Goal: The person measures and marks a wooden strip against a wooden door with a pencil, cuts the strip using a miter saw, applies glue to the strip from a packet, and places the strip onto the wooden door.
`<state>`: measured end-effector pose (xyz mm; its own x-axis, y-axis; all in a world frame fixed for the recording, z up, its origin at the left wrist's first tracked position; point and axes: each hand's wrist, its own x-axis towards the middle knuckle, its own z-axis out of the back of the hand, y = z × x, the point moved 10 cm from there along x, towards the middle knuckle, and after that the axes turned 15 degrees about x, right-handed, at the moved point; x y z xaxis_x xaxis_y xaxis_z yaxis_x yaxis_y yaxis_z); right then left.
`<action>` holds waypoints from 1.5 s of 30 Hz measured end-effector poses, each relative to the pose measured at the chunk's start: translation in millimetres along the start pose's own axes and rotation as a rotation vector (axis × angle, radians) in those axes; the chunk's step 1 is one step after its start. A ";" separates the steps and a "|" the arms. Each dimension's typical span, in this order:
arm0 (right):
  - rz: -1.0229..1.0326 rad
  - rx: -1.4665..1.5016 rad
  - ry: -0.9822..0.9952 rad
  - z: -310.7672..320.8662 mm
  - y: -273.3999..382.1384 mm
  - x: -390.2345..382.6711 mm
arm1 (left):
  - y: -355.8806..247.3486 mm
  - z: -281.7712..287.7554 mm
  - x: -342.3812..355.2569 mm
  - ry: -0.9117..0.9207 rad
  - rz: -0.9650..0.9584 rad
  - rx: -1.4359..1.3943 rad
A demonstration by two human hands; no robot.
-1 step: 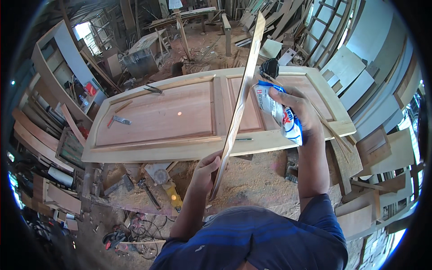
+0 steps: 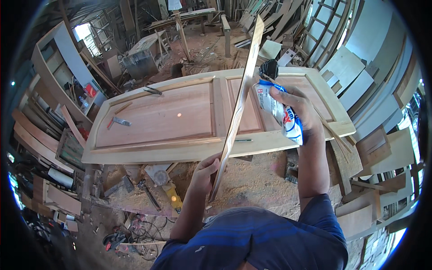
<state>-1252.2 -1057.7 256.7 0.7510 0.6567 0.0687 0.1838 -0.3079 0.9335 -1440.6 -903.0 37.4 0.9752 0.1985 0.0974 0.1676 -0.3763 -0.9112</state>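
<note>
My left hand [image 2: 205, 174] is closed round the lower end of a thin wooden strip [image 2: 246, 85], which stands tilted with its top leaning away to the right. A wavy white line of glue [image 2: 231, 137] runs along the strip's lower face. My right hand [image 2: 300, 107] squeezes a soft white and blue glue pouch [image 2: 271, 103], its upper end close beside the strip. Below both hands lies a panelled wooden door [image 2: 180, 154] on the bench. A pencil [image 2: 244, 140] rests on its near edge.
On the door lie a red-and-grey hand tool [image 2: 120, 120] and a dark tool [image 2: 153, 90]; a black crumpled thing [image 2: 269, 69] sits at its far edge. The sawdust-covered bench [image 2: 252, 184] holds a hammer [image 2: 150, 195] and a yellow power tool [image 2: 172, 196]. Boards [image 2: 344, 67] lean at right.
</note>
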 end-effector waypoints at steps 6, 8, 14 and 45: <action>0.088 -0.142 -0.053 28.0 33.2 19.9 | 16.8 18.7 -19.5 -0.080 0.096 0.067; 0.098 -0.234 -0.038 42.9 37.5 30.9 | 21.7 20.9 -20.9 -0.078 0.110 0.083; 0.357 -0.451 -0.114 31.7 70.4 26.6 | 28.5 26.0 -26.8 -0.055 0.138 0.095; -0.121 -1.354 -0.122 189.7 -381.5 -87.3 | 70.8 148.9 -2.0 -0.638 0.048 0.359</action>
<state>-1267.6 -1128.1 -172.2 0.8382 0.5454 -0.0024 -0.4555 0.7025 0.5469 -1452.2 -795.3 -86.9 0.6885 0.7185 -0.0984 -0.0380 -0.0998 -0.9943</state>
